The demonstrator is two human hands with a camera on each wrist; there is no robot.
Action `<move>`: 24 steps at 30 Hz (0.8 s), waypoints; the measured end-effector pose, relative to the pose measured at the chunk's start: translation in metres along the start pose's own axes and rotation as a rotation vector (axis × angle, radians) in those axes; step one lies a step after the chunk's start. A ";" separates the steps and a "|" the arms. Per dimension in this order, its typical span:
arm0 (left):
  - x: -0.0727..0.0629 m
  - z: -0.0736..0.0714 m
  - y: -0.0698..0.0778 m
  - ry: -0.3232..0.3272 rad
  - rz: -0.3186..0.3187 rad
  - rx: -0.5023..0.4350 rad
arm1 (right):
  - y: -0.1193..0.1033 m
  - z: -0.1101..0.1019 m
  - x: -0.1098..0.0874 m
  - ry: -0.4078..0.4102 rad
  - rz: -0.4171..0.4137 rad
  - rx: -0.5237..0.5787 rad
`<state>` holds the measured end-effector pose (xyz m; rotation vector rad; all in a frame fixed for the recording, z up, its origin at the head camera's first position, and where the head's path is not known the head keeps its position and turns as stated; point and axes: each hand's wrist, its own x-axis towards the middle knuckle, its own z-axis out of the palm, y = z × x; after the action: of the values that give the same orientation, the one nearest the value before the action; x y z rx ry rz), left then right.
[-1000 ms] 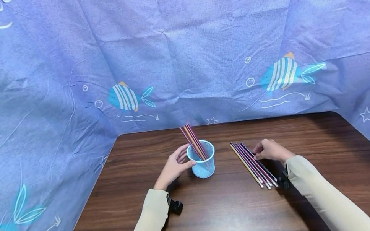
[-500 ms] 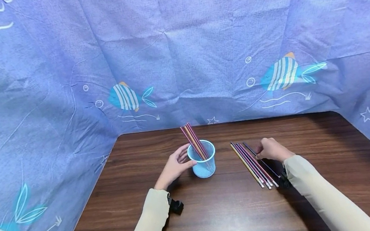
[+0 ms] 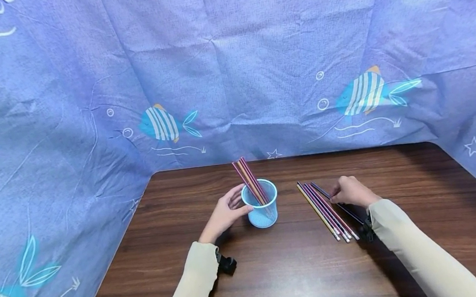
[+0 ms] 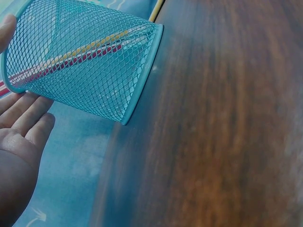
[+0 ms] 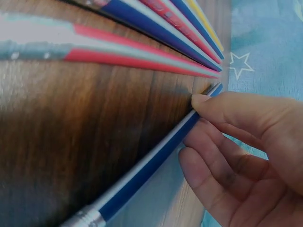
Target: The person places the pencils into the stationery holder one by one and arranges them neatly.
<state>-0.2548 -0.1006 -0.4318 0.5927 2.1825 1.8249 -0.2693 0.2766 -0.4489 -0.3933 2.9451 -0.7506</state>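
Note:
A light-blue mesh pencil cup point(image 3: 263, 219) stands upright on the table with several striped pencils point(image 3: 249, 182) leaning inside it. My left hand point(image 3: 226, 214) holds the cup near its rim, thumb on the near side and fingers round the far left; the left wrist view shows the fingers point(image 4: 32, 118) at the rim. My right hand point(image 3: 352, 192) pinches a blue-and-white striped pencil point(image 5: 147, 168) between thumb and fingers. That pencil lies at a slant, apart from the row of several other pencils point(image 3: 325, 214) to its left. Those have eraser ends toward me.
The brown wood-grain table point(image 3: 297, 270) ends at a back edge against a blue fish-print cloth point(image 3: 255, 67). Black wrist cameras sit on both wrists, the left one point(image 3: 226, 265) close above the tabletop.
My right hand has drawn the blue striped pencil slightly rightward, away from the row. The left hand and the cup have stayed in place.

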 end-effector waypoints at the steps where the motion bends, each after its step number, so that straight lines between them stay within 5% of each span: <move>1: 0.000 0.000 0.000 0.001 -0.002 0.000 | 0.000 -0.001 0.000 -0.005 -0.004 0.013; 7: -0.001 -0.001 0.001 -0.001 -0.006 0.001 | -0.002 -0.005 -0.002 0.007 -0.014 0.075; 15: 0.010 -0.003 -0.028 0.027 0.023 0.017 | -0.008 -0.011 0.000 0.018 -0.005 0.161; 24: 0.010 -0.002 -0.027 0.038 0.033 0.023 | -0.021 -0.018 0.006 0.093 -0.049 0.090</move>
<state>-0.2690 -0.1020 -0.4573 0.6072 2.2337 1.8448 -0.2729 0.2654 -0.4225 -0.4367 2.9833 -0.9277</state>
